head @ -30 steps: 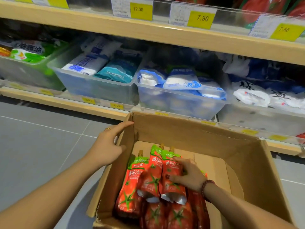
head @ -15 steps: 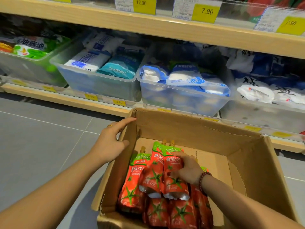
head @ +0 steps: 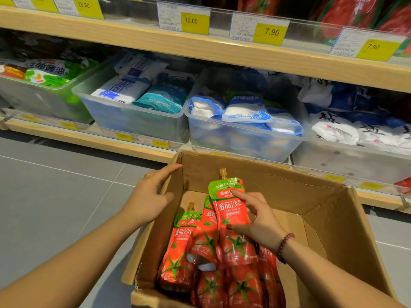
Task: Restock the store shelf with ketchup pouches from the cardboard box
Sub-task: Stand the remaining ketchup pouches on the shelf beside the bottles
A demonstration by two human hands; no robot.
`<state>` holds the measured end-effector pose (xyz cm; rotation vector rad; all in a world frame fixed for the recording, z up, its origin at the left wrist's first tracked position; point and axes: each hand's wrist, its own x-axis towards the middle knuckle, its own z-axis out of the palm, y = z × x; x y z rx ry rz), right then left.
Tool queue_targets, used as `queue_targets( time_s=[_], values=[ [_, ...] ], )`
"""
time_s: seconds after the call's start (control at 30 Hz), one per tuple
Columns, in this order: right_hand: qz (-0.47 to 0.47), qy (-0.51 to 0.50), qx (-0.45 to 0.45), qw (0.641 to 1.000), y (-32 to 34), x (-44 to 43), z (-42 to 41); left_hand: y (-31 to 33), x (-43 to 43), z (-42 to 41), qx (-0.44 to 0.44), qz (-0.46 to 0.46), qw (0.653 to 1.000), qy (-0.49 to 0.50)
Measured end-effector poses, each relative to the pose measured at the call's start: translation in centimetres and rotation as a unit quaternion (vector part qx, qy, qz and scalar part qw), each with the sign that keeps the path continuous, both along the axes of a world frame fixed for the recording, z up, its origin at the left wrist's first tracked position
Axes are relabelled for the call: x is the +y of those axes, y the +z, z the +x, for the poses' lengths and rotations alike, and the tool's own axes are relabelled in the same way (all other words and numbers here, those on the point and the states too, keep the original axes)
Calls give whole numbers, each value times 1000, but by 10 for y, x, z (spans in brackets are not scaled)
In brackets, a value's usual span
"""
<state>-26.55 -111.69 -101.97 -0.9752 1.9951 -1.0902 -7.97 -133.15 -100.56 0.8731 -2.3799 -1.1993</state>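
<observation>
An open cardboard box (head: 333, 218) stands on the floor in front of the store shelf (head: 200, 50). Several red and green ketchup pouches (head: 178, 252) lie in its left half. My right hand (head: 260, 221) grips one ketchup pouch (head: 231, 210) by its right edge, thumb on the front, and holds it upright above the others. My left hand (head: 149, 196) rests on the box's left wall, fingers extended along the top rim. More red ketchup packs (head: 347, 14) stand on the upper shelf at the top right.
Clear plastic bins (head: 138, 121) of white and blue bags fill the lower shelf behind the box. Yellow price tags (head: 270, 33) line the shelf edges. Grey tiled floor (head: 55, 196) stretches to the left of the box.
My right hand has closed on one pouch and lifted it up out of the pile. The left hand stays on the box wall. The view has tilted slightly upward.
</observation>
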Motion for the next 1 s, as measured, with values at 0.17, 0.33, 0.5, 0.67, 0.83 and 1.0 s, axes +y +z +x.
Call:
queue_targets(
  time_s=[0.17, 0.33, 0.5, 0.67, 0.83, 1.0],
  values=[
    [-138, -2, 34, 990, 40, -12, 1, 25, 2, -1, -53, -73, 995, -39],
    [-213, -14, 90, 973, 107, -37, -18, 98, 7, -24, 27, -102, 988, -114],
    [-288, -20, 151, 945, 186, -63, -33, 175, 20, -49, 116, -67, 971, -196],
    [-335, -18, 216, 917, 256, -81, -41, 235, 23, -80, 209, -34, 956, -204],
    [-376, -30, 266, 887, 303, -92, -46, 279, 10, -103, 239, -63, 950, -193],
    [-365, -37, 281, 887, 320, -104, -57, 293, -5, -124, 245, -38, 950, -187]
  ],
)
